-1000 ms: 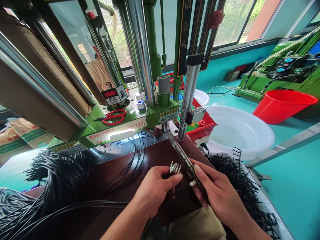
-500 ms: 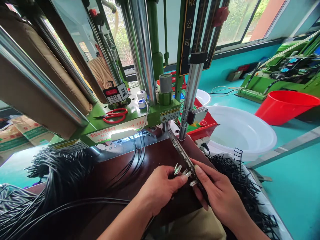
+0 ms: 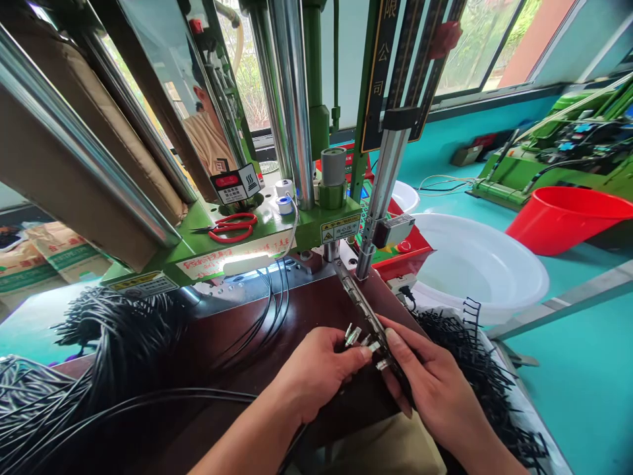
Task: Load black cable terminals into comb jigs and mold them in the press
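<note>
My left hand (image 3: 311,376) is closed on a small bunch of metal plug ends (image 3: 352,334) on black cables, with the thumb pressing one towards a long metal jig bar (image 3: 363,313). My right hand (image 3: 430,389) grips the near end of that jig bar, index finger lying along it. The bar runs over the dark brown bench top (image 3: 297,316) towards the base of the green press machine (image 3: 297,231). Black cables (image 3: 270,303) trail from my left hand under the machine.
A big heap of black cables (image 3: 99,356) lies at the left. Black plastic scraps (image 3: 475,369) are piled at the right. Red scissors (image 3: 230,226) lie on the machine. A white basin (image 3: 475,264) and a red tub (image 3: 564,218) stand on the teal floor.
My left hand has brought the plug ends down and right, up against the jig bar. The right hand has kept its grip.
</note>
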Demonstrator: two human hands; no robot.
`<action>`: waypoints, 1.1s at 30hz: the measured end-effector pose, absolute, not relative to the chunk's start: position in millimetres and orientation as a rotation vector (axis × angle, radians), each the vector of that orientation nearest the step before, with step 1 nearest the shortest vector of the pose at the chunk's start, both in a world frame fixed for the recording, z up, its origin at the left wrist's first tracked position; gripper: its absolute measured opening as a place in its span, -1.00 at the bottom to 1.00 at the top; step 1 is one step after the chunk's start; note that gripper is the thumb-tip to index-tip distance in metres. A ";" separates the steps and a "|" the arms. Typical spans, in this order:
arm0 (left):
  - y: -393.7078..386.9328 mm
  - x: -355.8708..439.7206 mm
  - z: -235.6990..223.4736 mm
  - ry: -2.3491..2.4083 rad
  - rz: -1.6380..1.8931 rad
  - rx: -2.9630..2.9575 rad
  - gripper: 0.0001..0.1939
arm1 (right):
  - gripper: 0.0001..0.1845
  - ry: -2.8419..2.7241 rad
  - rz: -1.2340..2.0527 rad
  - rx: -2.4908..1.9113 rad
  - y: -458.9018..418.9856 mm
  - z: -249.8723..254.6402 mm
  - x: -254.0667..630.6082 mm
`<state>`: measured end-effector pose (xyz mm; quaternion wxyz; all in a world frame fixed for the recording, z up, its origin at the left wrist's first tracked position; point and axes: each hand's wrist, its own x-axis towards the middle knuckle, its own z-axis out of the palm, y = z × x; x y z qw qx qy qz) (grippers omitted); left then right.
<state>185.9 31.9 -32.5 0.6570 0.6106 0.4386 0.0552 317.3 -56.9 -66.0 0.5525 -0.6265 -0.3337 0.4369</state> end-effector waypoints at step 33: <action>43.6 187.3 -38.3 0.950 0.312 1.241 -0.67 | -0.35 -0.731 1.059 -1.494 -57.6 -60.5 315.4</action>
